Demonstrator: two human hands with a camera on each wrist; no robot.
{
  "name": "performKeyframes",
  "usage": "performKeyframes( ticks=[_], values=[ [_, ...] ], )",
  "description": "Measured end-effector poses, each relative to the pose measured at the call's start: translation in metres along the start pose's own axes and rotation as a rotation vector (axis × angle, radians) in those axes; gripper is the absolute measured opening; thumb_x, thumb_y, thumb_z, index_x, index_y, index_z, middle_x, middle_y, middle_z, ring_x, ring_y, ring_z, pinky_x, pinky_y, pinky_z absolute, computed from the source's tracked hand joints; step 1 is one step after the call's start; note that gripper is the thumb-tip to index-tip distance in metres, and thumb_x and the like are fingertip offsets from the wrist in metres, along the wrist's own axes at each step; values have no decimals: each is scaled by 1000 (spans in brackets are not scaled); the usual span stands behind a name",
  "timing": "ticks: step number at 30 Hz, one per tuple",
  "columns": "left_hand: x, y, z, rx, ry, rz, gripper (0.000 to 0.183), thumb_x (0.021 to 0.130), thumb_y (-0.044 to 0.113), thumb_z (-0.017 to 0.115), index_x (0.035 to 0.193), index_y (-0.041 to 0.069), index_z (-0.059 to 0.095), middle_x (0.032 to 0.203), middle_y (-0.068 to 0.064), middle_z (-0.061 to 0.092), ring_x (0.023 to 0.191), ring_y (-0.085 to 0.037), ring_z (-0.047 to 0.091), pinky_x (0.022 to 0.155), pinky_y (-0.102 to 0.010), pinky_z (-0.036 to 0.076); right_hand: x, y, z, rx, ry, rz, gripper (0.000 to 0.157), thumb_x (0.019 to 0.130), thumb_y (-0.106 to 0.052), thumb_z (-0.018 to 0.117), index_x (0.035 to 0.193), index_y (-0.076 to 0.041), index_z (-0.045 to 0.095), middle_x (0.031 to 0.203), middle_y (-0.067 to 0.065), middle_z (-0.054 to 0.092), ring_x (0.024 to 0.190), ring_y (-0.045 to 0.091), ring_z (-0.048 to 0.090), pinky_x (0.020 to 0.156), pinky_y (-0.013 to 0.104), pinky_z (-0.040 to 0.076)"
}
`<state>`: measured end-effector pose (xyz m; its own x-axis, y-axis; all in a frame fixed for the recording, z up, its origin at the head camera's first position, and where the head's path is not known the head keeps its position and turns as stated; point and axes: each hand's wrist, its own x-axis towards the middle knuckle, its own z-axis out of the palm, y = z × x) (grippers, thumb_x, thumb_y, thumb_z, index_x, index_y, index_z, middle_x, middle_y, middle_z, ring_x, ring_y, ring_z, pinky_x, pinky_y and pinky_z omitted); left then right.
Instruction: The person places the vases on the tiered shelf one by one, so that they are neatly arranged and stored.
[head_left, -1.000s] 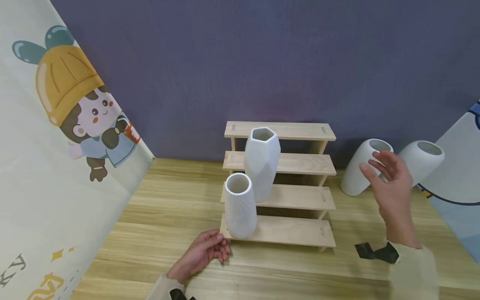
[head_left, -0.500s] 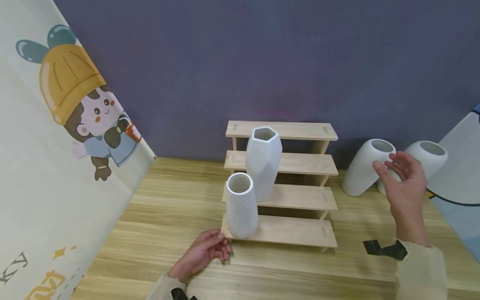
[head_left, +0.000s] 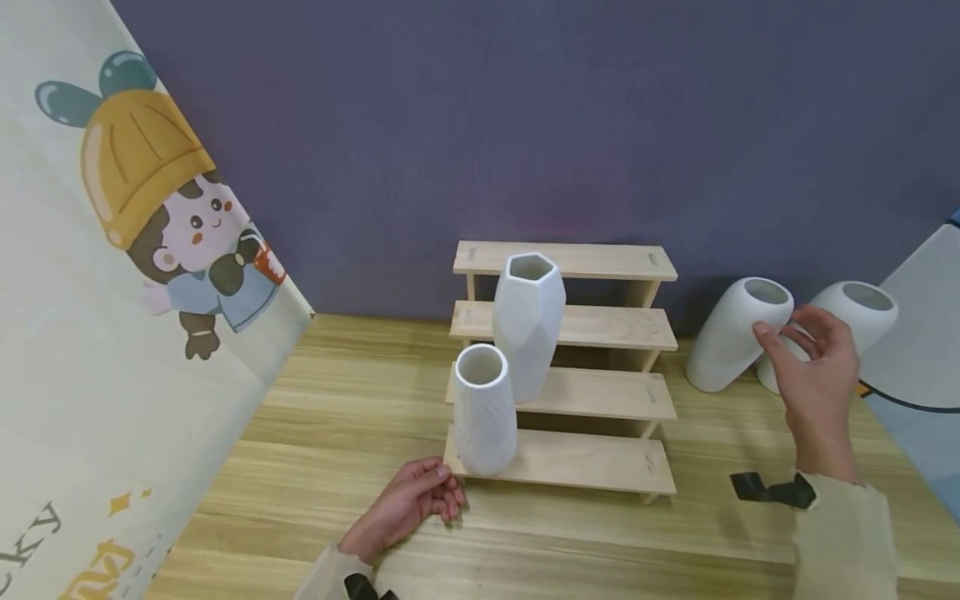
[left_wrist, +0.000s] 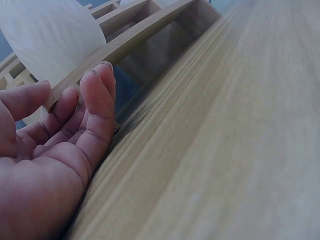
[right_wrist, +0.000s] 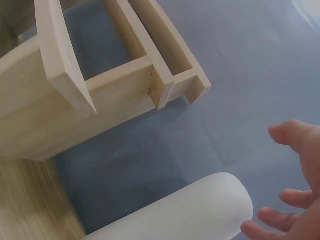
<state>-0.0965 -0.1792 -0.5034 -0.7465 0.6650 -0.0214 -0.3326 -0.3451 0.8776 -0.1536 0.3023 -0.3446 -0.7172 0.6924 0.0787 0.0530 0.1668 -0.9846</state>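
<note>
My left hand (head_left: 408,504) holds the front left corner of a stepped wooden stand (head_left: 600,462), thumb and index finger at the board's edge. A slim white textured vase (head_left: 486,429) stands on the lowest step beside that hand. Behind it, a taller faceted white vase (head_left: 528,321) stands on the second step. On the right, my right hand (head_left: 821,375) is raised with fingers spread, its thumb overlapping a smooth white vase (head_left: 723,342) in the head view. In the right wrist view the fingertips are right by the rim of the smooth vase (right_wrist: 200,210).
Another smooth white vase (head_left: 862,321) stands farther right, partly hidden by my right hand. A dark blue-grey wall (head_left: 375,167) rises behind the wood-grained table (head_left: 315,417). A white panel with a cartoon figure (head_left: 195,225) borders the left.
My right hand has moved to the right, coming between the two smooth vases in the head view. My left hand has kept its place at the stand's corner.
</note>
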Motion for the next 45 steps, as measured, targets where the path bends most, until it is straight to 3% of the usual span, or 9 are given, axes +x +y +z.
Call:
performKeyframes(
  ticks=[5,12,21,26,38,45],
  values=[
    [-3,-1,-1,-4,-15,2,28,109,11,33,100,9,59,95,0,74,80,-7,71,68,-18,57,0,2,-2,-16,12,5,58,87,-14,76,137,-28,49,124,-20,52,119,2,53,100,15,44],
    [-7,0,-1,-1,-25,-4,27,109,12,34,99,9,60,95,0,73,79,-6,70,68,-18,57,-2,4,-5,-128,25,37,63,89,-23,74,143,-32,43,141,-20,46,134,5,46,117,28,40],
    [-14,1,0,0,-35,-14,29,109,11,32,100,9,60,94,1,74,79,-6,70,68,-18,57,-2,8,-8,-220,13,55,73,88,-30,73,149,-31,33,158,-11,37,142,7,41,118,28,38],
    [-17,1,0,7,-34,-19,28,109,11,33,100,9,59,94,1,73,78,-6,70,68,-18,57,0,9,-10,-248,-25,76,78,89,-34,73,152,-31,28,166,-5,27,151,13,32,124,34,32],
    [-25,3,0,10,-49,-40,27,109,13,34,100,10,59,94,2,73,78,-6,70,68,-18,57,-2,12,-11,-275,-51,61,82,88,-35,72,155,-25,25,167,3,23,152,23,28,126,42,28],
    [-29,4,0,8,-57,-48,27,109,14,35,99,10,59,93,2,73,78,-6,70,68,-18,57,-6,15,-11,-272,-57,42,86,88,-34,71,157,-24,21,167,7,24,150,22,28,125,39,28]
  ],
)
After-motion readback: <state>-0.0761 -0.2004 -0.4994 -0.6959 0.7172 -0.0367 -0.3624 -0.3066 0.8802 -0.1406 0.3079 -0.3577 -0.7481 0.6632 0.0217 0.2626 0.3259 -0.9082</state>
